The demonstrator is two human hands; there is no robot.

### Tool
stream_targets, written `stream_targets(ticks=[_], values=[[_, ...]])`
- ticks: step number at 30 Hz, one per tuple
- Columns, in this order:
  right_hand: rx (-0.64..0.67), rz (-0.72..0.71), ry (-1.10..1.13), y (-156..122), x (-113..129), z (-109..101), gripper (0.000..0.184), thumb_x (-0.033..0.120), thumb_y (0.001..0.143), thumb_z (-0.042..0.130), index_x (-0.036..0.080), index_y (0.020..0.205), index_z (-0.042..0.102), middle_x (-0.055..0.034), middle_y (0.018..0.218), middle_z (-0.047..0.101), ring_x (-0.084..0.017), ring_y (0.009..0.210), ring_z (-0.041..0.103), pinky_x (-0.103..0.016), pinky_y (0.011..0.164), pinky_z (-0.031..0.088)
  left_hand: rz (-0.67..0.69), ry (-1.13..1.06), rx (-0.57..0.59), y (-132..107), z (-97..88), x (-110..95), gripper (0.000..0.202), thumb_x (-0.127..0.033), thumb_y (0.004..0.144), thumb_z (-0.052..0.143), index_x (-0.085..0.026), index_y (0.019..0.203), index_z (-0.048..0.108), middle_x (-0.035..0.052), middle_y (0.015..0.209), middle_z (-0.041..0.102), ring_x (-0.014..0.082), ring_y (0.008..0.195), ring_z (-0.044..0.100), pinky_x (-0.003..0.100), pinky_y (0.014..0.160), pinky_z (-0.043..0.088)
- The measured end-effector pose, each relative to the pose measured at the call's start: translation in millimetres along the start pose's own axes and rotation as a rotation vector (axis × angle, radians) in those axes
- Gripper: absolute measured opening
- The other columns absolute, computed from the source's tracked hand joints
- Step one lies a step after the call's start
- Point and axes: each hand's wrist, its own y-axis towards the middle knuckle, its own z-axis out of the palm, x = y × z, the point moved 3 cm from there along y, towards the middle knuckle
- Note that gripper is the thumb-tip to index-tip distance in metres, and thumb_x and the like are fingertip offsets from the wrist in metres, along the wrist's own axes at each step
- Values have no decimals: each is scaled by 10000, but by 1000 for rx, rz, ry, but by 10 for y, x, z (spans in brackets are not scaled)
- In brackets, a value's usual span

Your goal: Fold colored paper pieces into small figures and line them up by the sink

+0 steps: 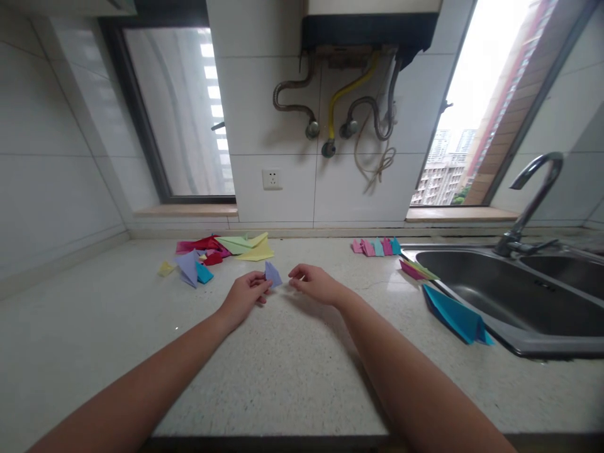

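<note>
Between thumb and fingers, my left hand (246, 293) pinches a small folded piece of lavender paper (272, 275) just above the counter. My right hand (315, 284) is a short way to the right of it, fingers curved and apart, holding nothing. Behind my left hand lies a pile of folded papers: yellow paper planes (257, 248), a red folded paper (205, 244), a larger lavender folded paper (187, 267) and a blue folded paper (204, 273). A row of small pink and blue folded papers (376, 246) stands near the wall at the back right.
A steel sink (514, 345) with a tap (538, 182) takes up the right side. Along its left edge lie a large blue paper plane (455, 313) and a pink and green folded paper (418, 270). Pipes (333, 107) hang under a heater on the tiled wall.
</note>
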Motion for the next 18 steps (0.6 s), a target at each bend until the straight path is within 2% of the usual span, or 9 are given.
stream_targets(ticks=[3,5,6,9,11,14,16,18], values=[[76,-82,-275,-79,91,-263,168,309,831,652,200,947,707,-64,925,728,-168,781,649,-290,717,477,-3,13,-12,26,-43,33,369,-399,706,770,-133,940,666,42,755,659,162,655,629,245,505,498],[128,-42,-404,-174,50,-449,150,325,807,673,214,895,723,-70,908,735,-192,773,648,-300,693,458,-14,15,-26,38,-62,55,380,-405,702,774,-137,950,670,49,774,675,160,646,634,251,516,499],[112,-13,-452,-232,-6,-547,144,322,797,680,214,881,725,-75,898,737,-204,774,647,-307,688,449,-22,15,-30,39,-64,65,385,-408,702,774,-136,956,671,52,778,680,160,644,636,254,522,500],[-79,80,-527,-427,-284,-819,178,290,803,658,219,956,714,-77,901,738,-220,795,647,-321,704,433,-58,35,-24,36,-28,99,391,-418,718,759,-131,971,675,50,742,685,165,639,642,264,548,510],[-204,166,-490,-538,-503,-943,217,276,837,604,209,1025,690,-82,934,735,-211,789,649,-319,705,435,-80,76,14,49,48,119,386,-418,730,749,-135,982,679,48,725,686,172,651,649,271,567,523],[-283,225,-413,-596,-705,-1021,231,282,865,562,195,1046,676,-89,949,728,-211,813,652,-315,718,441,-78,128,102,166,279,116,338,-398,743,740,-142,958,690,43,719,680,166,662,646,271,581,534],[-365,205,-420,-579,-732,-1036,223,279,871,553,203,1043,671,-83,952,725,-211,827,648,-314,729,433,-63,95,115,336,518,88,298,-391,754,728,-137,907,690,41,700,668,154,640,633,266,575,531],[-433,206,-426,-549,-746,-1028,218,256,871,541,212,1047,662,-74,941,722,-207,817,642,-310,720,424,-33,33,131,566,833,51,297,-355,715,762,-130,894,689,45,704,673,145,619,630,260,567,526]])
